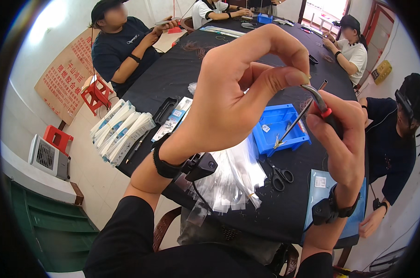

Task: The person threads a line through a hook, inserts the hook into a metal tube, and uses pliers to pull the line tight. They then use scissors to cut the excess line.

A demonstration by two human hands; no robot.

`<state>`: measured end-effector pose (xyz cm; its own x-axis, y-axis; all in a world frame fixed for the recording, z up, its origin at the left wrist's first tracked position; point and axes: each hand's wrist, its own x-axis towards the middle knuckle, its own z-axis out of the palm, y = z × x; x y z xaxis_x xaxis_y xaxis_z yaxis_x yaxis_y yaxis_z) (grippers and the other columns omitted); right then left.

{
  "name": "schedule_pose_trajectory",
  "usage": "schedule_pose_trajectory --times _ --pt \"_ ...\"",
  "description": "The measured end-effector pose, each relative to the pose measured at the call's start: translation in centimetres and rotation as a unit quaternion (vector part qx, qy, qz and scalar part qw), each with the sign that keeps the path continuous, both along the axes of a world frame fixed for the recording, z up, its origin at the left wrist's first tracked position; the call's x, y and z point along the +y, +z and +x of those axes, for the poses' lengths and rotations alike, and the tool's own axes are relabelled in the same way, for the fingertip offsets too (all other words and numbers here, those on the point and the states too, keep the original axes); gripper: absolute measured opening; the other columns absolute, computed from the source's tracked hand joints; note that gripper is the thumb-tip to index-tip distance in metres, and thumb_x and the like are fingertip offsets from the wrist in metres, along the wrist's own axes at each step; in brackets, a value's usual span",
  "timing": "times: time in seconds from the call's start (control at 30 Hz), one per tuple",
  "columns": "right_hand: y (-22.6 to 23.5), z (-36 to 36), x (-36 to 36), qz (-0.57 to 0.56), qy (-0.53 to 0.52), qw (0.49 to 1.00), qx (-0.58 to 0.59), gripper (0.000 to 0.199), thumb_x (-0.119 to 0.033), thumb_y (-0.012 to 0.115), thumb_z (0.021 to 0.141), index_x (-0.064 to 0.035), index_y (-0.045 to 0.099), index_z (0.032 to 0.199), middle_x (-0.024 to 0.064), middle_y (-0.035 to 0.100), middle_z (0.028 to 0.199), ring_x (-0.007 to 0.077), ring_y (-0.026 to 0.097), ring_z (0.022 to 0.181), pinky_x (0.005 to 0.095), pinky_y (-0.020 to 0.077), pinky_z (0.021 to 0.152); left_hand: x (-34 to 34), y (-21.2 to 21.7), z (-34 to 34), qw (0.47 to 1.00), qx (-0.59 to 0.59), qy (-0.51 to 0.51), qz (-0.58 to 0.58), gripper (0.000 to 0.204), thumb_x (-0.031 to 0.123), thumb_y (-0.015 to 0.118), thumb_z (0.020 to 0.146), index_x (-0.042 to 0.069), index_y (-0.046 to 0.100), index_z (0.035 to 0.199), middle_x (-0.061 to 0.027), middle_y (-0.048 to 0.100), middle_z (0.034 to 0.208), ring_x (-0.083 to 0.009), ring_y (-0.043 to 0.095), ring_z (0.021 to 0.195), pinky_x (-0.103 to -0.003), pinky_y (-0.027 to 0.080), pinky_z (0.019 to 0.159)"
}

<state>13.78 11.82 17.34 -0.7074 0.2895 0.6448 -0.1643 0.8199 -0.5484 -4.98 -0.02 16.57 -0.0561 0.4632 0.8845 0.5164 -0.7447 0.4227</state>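
My left hand [240,88] is raised over the table, thumb and forefinger pinched on something too small to make out. In my closed right hand [346,134] are pliers [319,101] with a curved metal nose and a red-and-black grip. Their tip meets the left fingertips. A thin dark stick [295,123] slants down past the pliers, with a small gold-coloured ornament [278,142] at its lower end. Whether my right fingers also hold this stick, I cannot tell. Below it stands a blue plastic tray [291,147], partly covered by my left hand.
Clear plastic sleeves [231,180] lie heaped on the black-covered table [251,217], beside black scissors [279,178]. At left are banded packets [122,132], a pen [136,152] and a black case [165,111]. A blue package [319,190] lies right. Several people sit around.
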Motion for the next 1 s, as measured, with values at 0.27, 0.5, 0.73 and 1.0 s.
schedule_pose_trajectory --times 0.27,0.5,0.73,1.0 --pt "-0.48 -0.19 0.36 -0.08 0.009 0.997 -0.005 0.016 -0.012 0.07 0.085 0.0011 0.061 0.086 0.0042 0.041 0.063 0.0122 0.04 0.056 0.0314 0.0302 0.056 0.0 0.04 -0.02 0.99 -0.09 -0.095 -0.055 0.023 0.018 0.067 0.108 -0.003 0.059 0.112 -0.0169 0.071 0.098 0.0001 0.044 0.044 -0.016 0.035 0.047" --pt "-0.44 -0.19 0.11 -0.097 0.01 0.995 -0.022 0.018 -0.014 0.069 0.087 0.0012 0.06 0.085 0.0045 0.041 0.063 0.0131 0.041 0.056 0.0322 0.031 0.057 0.32 -0.24 -0.42 0.985 -0.097 -0.123 -0.066 0.024 0.022 0.067 0.108 -0.001 0.059 0.113 -0.0153 0.07 0.096 0.0008 0.043 0.042 -0.017 0.037 0.047" --pt "-0.44 -0.42 0.15 -0.098 0.015 0.994 -0.035 0.02 -0.016 0.07 0.088 0.0016 0.06 0.086 0.0059 0.037 0.064 0.0158 0.038 0.057 0.0337 0.03 0.057 0.52 -0.36 -0.6 0.985 -0.093 -0.133 -0.062 0.023 0.019 0.066 0.108 -0.002 0.059 0.115 -0.0128 0.068 0.092 0.0009 0.041 0.042 -0.017 0.045 0.055" --pt "-0.8 0.01 0.27 -0.11 -0.014 0.992 -0.052 0.022 -0.017 0.075 0.088 0.0021 0.069 0.097 0.0069 0.05 0.068 0.0195 0.044 0.065 0.0369 0.0363 0.068 0.75 -0.43 -0.77 0.988 -0.079 -0.123 -0.054 0.023 0.019 0.065 0.108 -0.002 0.059 0.115 -0.0108 0.067 0.09 0.0007 0.04 0.043 -0.019 0.048 0.06"
